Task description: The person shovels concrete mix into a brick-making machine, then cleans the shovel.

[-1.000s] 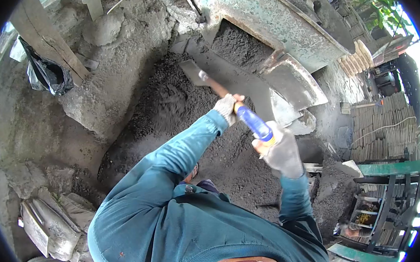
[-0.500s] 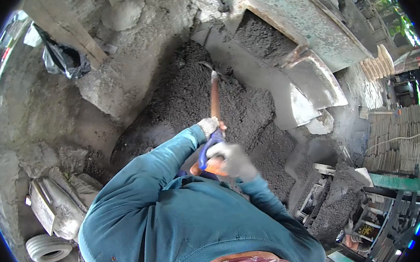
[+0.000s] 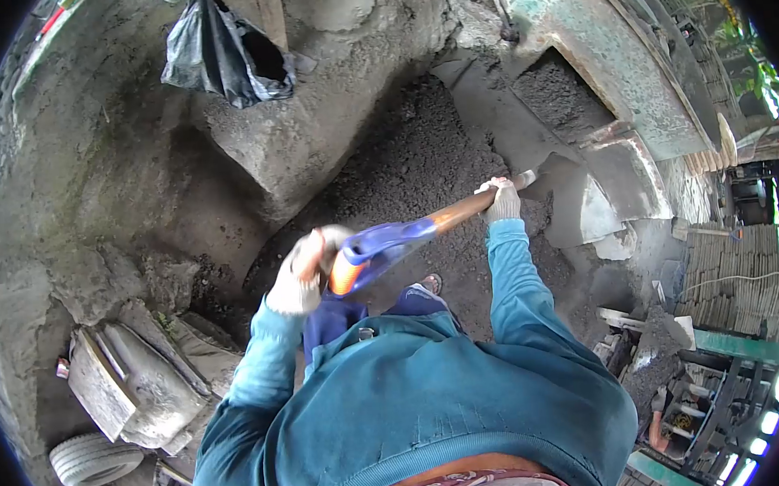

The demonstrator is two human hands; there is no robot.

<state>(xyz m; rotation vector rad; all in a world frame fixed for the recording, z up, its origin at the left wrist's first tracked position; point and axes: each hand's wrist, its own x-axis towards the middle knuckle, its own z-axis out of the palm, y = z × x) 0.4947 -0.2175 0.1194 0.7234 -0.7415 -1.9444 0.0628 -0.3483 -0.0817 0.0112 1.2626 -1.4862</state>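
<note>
A shovel with a wooden shaft (image 3: 460, 212) and a blue-and-orange handle (image 3: 389, 238) lies slantwise before my body. My gloved left hand (image 3: 305, 269) is closed at the orange grip end, slightly blurred. Farther along, my gloved right hand (image 3: 501, 200) is wrapped round the shaft near its metal socket (image 3: 525, 179). The blade is hard to make out against the grey surfaces at the right. Beneath the shovel lies a heap of dark, damp, gritty mix (image 3: 392, 152).
A black plastic bag (image 3: 223, 60) sits on the rough ledge at upper left. A greenish metal trough (image 3: 610, 38) stands at upper right, with a flat panel (image 3: 622, 177) below it. Stacked tiles (image 3: 734, 264) are at far right, a tyre (image 3: 95, 459) at lower left. Another person's arm (image 3: 657, 423) shows lower right.
The shovel has swung from pointing forward to pointing right. My hands have traded places: the left is now at the grip, the right on the shaft. The view has shifted left.
</note>
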